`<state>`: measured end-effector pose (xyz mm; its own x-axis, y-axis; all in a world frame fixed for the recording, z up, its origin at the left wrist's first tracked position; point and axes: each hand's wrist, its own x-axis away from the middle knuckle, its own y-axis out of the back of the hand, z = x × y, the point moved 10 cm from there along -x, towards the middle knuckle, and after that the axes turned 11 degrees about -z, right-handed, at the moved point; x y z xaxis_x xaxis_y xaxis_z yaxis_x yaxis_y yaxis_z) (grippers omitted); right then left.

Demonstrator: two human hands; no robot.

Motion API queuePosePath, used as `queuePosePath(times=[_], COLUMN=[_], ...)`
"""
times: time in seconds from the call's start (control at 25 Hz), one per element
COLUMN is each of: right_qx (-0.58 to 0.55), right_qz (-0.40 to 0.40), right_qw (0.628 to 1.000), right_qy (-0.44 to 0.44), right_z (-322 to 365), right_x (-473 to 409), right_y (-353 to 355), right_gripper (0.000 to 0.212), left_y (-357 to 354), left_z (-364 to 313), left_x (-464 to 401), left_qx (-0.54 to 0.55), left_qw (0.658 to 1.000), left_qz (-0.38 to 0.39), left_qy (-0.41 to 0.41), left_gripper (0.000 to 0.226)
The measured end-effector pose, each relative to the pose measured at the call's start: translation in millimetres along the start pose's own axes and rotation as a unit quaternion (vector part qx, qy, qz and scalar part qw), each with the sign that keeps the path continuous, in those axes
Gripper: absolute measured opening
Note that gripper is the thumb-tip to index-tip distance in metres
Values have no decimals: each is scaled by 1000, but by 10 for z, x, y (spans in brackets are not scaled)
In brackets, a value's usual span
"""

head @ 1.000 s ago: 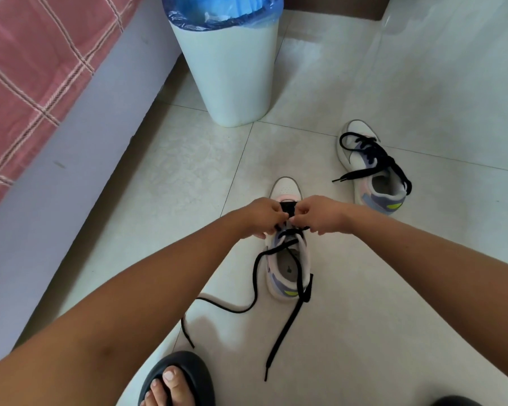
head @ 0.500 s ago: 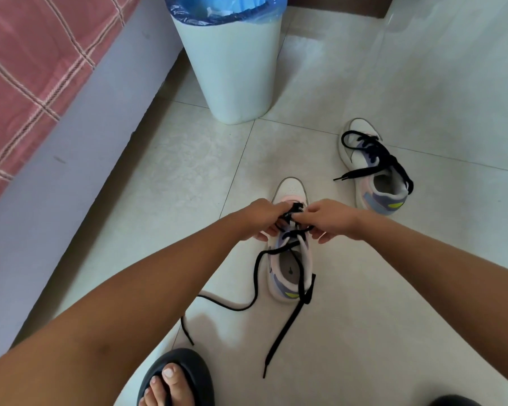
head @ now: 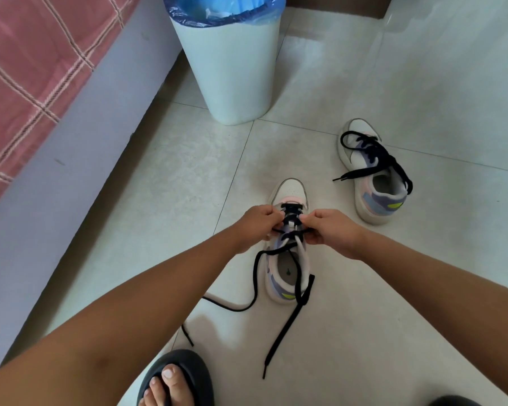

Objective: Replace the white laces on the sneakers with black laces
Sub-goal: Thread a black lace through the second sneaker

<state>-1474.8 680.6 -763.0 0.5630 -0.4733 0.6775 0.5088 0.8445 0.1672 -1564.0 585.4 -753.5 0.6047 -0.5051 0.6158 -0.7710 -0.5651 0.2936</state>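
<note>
seen from above, a person's left hand point(head: 260, 221) and right hand point(head: 327, 227) each pinch a flat black shoelace point(head: 289, 323) at the lower eyelets of a white, lilac and pink sneaker point(head: 289, 276) on the pale tiled floor point(head: 422, 98). both loose lace ends trail toward the viewer. a second matching sneaker point(head: 375, 183), already laced in black, lies well apart to the right. lacing looks partway done; next likely comes pulling the crossing snug, then threading higher eyelets.
</note>
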Motion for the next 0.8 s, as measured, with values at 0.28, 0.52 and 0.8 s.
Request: queuePosePath(times=[0.28,0.52,0.8], right_qx=[-25,428,377], right_qz=[52,-54,-30], right_qw=[996,892,913], right_qy=[-61,137,151], right_z=[27,354,390], right_x=[73,326,394], right_y=[22,96,-86], right_gripper=[15,28,7], left_y=[-81,325,-167], left_z=[146,-244,-411], left_x=[95,324,371], left_qx=[153,-284,-404], left_qw=[983,943,895], left_qz=[38,-127,-53], left_qy=[90,-117,-183], left_gripper=[19,21,19])
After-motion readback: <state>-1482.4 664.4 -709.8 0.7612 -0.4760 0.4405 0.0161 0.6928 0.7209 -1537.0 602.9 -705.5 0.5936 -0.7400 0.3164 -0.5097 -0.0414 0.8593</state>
